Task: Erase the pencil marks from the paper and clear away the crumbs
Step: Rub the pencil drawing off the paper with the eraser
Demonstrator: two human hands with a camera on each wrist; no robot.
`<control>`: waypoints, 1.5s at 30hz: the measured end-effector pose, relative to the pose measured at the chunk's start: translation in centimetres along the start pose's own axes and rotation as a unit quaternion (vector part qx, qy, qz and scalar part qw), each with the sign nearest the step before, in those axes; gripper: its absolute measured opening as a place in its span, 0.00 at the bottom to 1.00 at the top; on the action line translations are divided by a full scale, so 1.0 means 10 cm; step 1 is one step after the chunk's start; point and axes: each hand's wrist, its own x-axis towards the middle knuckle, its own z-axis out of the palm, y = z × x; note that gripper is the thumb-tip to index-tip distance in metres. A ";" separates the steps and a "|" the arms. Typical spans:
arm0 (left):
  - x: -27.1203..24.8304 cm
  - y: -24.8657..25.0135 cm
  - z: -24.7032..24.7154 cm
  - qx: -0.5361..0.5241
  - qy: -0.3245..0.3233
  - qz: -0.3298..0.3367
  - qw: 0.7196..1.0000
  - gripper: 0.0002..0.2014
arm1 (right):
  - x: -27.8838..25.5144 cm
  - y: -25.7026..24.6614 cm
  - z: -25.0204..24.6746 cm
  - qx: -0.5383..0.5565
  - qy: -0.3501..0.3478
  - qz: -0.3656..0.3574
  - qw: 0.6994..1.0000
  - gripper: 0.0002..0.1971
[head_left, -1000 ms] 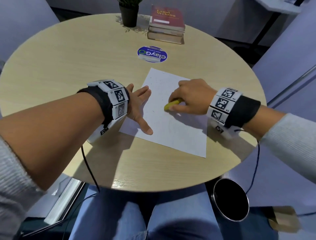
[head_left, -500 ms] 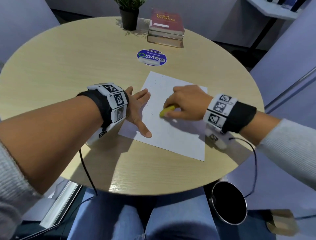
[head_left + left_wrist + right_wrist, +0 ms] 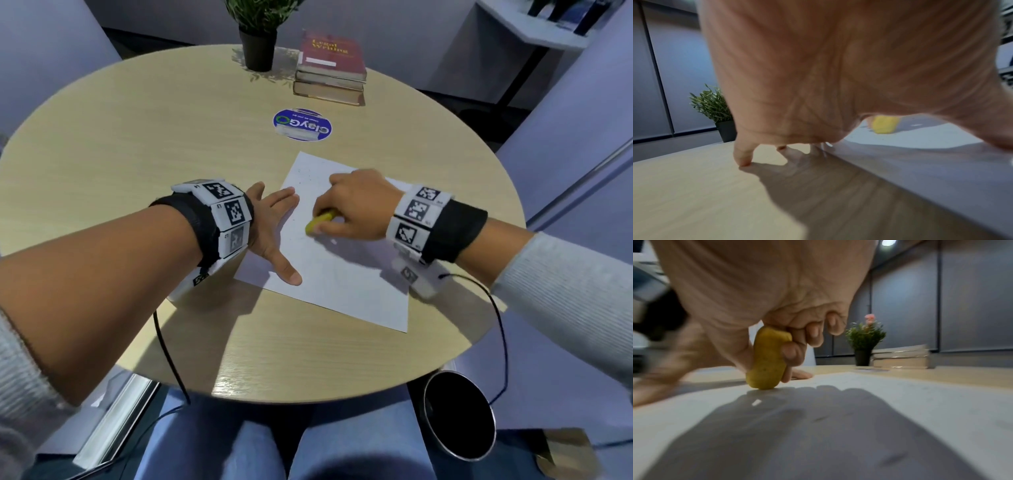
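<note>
Matt white paper [image 3: 342, 284] lies on a pale wood-grain table [image 3: 137, 144] — smooth, faintly sheened.

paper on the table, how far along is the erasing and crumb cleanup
Midway through erasing. Done so far: nothing clearly finished. In hand: the right hand grips the yellow eraser, its tip on the paper, while the left hand lies flat across the sheet's left edge. Left: faint marks and dark specks still show on the sheet, so more rubbing, then clearing the crumbs.
</note>
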 end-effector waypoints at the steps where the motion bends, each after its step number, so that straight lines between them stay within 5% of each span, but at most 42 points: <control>1: -0.01 0.00 0.00 -0.007 0.004 0.001 1.000 0.68 | 0.02 0.06 -0.04 -0.001 -0.001 0.040 0.999 0.22; 3: 0.00 -0.01 0.03 -0.016 0.012 0.002 1.000 0.69 | 0.04 0.07 -0.06 -0.005 -0.010 0.055 0.998 0.22; 7: 0.03 -0.05 0.05 -0.027 0.005 0.002 1.000 0.71 | 0.05 -0.18 -0.01 0.007 -0.013 -0.032 0.999 0.20; 11: 0.01 -0.02 0.07 -0.020 0.005 0.009 1.000 0.68 | 0.16 -0.08 -0.06 0.012 0.010 0.050 0.999 0.19; 15: 0.03 -0.05 0.07 -0.029 0.016 0.029 0.999 0.67 | 0.08 -0.33 -0.08 0.078 0.044 -0.057 0.994 0.11; 19: 0.00 -0.11 0.11 -0.033 0.030 0.039 0.998 0.72 | 0.12 -0.05 -0.24 0.033 0.045 0.064 0.996 0.18; 27: -0.16 -0.49 0.04 -0.047 -0.018 0.000 0.999 0.66 | 0.08 -0.15 -0.09 0.088 -0.016 0.057 0.994 0.19; 33: -0.09 -0.47 0.16 -0.038 -0.039 0.003 0.999 0.66 | 0.30 -0.31 0.03 0.028 -0.003 0.032 0.999 0.20; 38: -0.07 -0.50 0.20 -0.057 -0.040 0.006 0.998 0.65 | 0.27 -0.48 0.02 0.048 -0.018 -0.085 0.995 0.20; 42: -0.08 -0.49 0.21 -0.052 -0.026 0.003 0.998 0.65 | 0.33 -0.36 -0.03 0.030 0.008 -0.016 0.999 0.20; 45: -0.09 -0.50 0.21 -0.056 -0.036 0.003 0.998 0.67 | 0.25 -0.53 0.03 0.037 0.002 -0.117 0.993 0.19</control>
